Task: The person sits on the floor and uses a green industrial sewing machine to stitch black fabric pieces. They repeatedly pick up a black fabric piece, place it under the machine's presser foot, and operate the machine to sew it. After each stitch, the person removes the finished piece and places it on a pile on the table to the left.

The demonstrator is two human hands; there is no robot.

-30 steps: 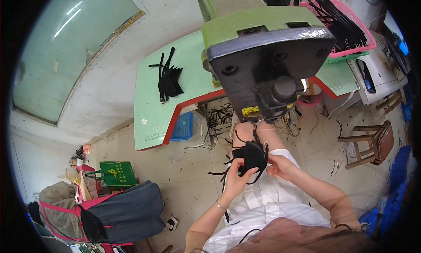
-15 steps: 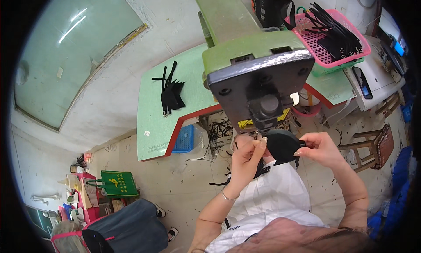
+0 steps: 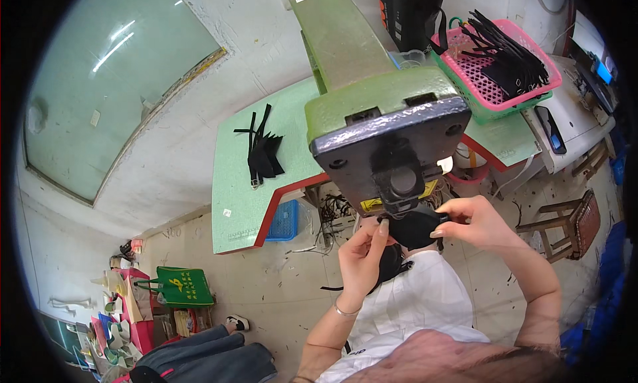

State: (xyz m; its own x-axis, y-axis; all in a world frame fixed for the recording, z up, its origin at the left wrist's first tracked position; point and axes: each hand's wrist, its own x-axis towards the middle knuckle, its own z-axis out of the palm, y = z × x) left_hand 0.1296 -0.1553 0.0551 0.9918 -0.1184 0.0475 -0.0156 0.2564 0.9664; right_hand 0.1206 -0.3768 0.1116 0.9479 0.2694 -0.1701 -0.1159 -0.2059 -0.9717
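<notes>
Between my two hands is a flat black rounded piece (image 3: pixel 413 229), like a fabric or leather patch, just beneath the head of a green machine (image 3: pixel 362 84). My left hand (image 3: pixel 361 255) pinches its left edge between thumb and fingers. At the opposite edge my right hand (image 3: pixel 473 222) grips it in a similar pinch. The piece's far edge is partly hidden under the machine's dark front plate (image 3: pixel 359 160). Another black piece with a thin strap (image 3: pixel 391 265) lies on my lap below, partly covered by my left hand.
A green tabletop (image 3: pixel 229 190) with red edges holds black strapped pieces (image 3: pixel 264 158) at left. At right, a pink basket (image 3: pixel 488 100) holds several more beside a phone (image 3: pixel 550 129). A wooden stool (image 3: pixel 571 227) stands right; a person's dark clothing (image 3: pixel 212 356) shows lower left.
Both hands and the black piece have shifted slightly left, the piece tucking further under the machine head. The view has tilted a little. The other person at lower left has moved lower in view.
</notes>
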